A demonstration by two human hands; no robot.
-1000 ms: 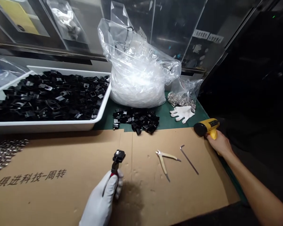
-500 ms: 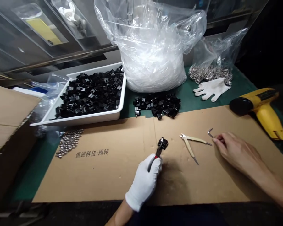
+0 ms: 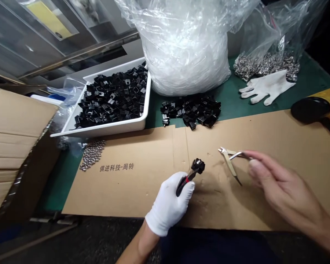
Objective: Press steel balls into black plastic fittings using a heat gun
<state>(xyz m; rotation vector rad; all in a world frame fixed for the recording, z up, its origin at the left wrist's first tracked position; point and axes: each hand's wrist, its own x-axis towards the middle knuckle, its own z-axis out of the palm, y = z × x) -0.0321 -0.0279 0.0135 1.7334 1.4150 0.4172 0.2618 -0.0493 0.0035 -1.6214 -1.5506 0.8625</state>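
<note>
Black clip [image 3: 198, 166] sat on the tip of pliers [image 3: 185, 182], their handles clamped in the fingers of the gloved left hand [image 3: 167, 203] above cardboard [image 3: 126, 190]. Fingers of the bare right hand [image 3: 286, 187] pinched a hex key [image 3: 239, 155] over nippers [image 3: 228, 161], with a white tray [image 3: 112, 129] beyond.

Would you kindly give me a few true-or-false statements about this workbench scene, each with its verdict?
1. The left hand wears a white glove. True.
2. The right hand is gloved as well. False: it is bare.
3. The left hand holds the nippers. False: it holds a black-and-red tool with a small black part at its tip, while the nippers are on the cardboard.
4. Loose black parts lie on the green mat outside the white tray. True.
</note>
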